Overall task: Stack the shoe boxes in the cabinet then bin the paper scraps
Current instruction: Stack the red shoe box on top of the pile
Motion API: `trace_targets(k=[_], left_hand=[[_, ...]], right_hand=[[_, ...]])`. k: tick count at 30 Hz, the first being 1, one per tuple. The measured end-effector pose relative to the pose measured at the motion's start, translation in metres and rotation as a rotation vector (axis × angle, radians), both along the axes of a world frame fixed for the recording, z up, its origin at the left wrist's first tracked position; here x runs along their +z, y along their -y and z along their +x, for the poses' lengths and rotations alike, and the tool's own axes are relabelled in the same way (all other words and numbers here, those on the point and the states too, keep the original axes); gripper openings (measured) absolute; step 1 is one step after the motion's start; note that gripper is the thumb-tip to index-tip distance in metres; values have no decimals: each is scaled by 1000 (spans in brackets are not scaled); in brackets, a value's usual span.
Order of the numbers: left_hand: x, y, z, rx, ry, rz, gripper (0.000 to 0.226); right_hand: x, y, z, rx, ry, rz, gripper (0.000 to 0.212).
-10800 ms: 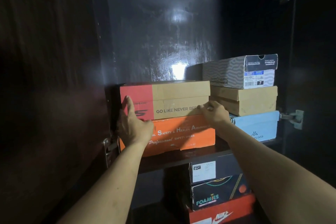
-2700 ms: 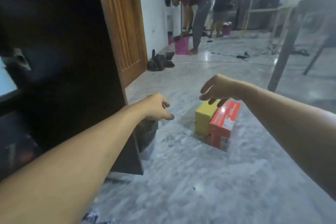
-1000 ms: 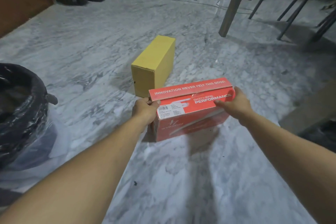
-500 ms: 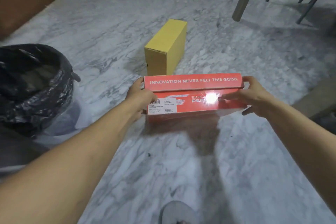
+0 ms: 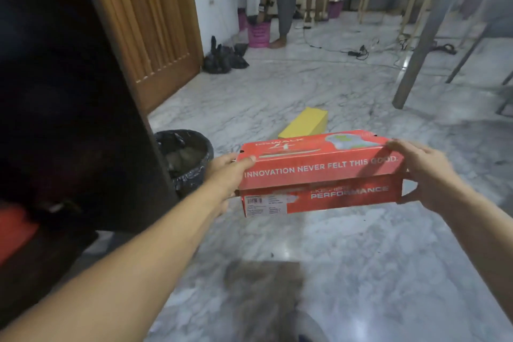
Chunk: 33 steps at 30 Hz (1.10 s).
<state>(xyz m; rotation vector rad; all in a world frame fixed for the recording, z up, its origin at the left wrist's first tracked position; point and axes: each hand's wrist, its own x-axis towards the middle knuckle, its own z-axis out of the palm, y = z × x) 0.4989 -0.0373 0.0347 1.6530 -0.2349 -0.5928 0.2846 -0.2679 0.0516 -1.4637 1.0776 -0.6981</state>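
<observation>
Mid-carry in the stacking step: red rectangular cardboard shoe box [image 5: 319,175] clamped level between left hand [image 5: 227,175] and right hand [image 5: 424,172], clear of floor; yellow cardboard box [image 5: 305,125] beyond hands, unstacked; next probably swinging left into dark wooden cabinet [image 5: 69,91].

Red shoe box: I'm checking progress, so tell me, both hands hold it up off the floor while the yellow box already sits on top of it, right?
Not quite. The head view shows the yellow box lying on the floor behind, not on top. The rest holds: the left hand and right hand grip the ends of the red shoe box, held off the floor.
</observation>
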Motion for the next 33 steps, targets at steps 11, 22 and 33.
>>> trace_targets(k=[11,22,33], left_hand=[[111,-147,-70,-55,197,-34,10],[189,-299,-79,3,337,54,22],[246,-403,-73,357,384,-80,44]], right_hand=[[96,-115,-69,258,145,-30,27],[161,-206,-21,609,150,-55,27],[224,-309,66,859,276,-184,75]])
